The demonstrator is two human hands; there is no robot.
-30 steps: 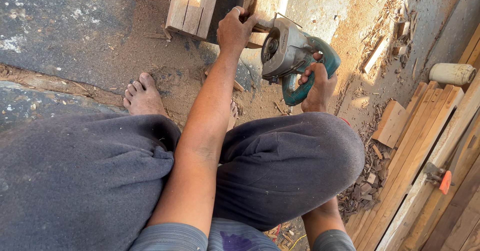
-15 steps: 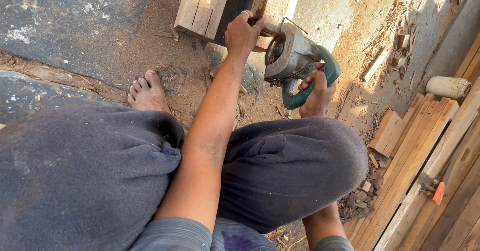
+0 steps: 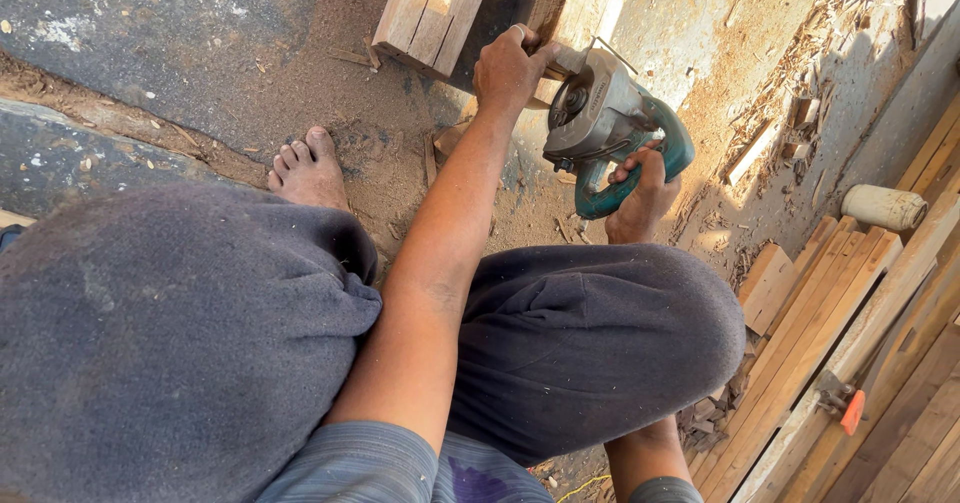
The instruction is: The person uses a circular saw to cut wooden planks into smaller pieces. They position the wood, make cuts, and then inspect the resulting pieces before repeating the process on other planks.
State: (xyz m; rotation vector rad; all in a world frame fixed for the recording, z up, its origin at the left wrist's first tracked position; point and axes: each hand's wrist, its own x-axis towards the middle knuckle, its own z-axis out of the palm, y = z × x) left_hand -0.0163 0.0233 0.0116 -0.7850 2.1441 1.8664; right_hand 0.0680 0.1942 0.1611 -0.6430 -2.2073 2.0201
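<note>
My right hand (image 3: 640, 195) grips the teal handle of a small grey circular saw (image 3: 600, 123), which rests against a wooden piece (image 3: 560, 23) on the ground. My left hand (image 3: 510, 68) is closed on the near end of that wooden piece, right beside the saw's blade guard. I am squatting, with both knees in dark trousers filling the lower view and my bare left foot (image 3: 308, 168) on the sawdust-covered ground.
A pale wooden block (image 3: 435, 8) lies left of the held piece. Stacked wooden planks (image 3: 830, 323) run along the right, with an orange-handled clamp (image 3: 845, 408) on them. A white cylinder (image 3: 885, 206) lies at far right. Wood chips and offcuts litter the ground.
The view has shifted slightly; both hands and the saw stay on the wooden piece in much the same grip, with the saw edged a little along it.
</note>
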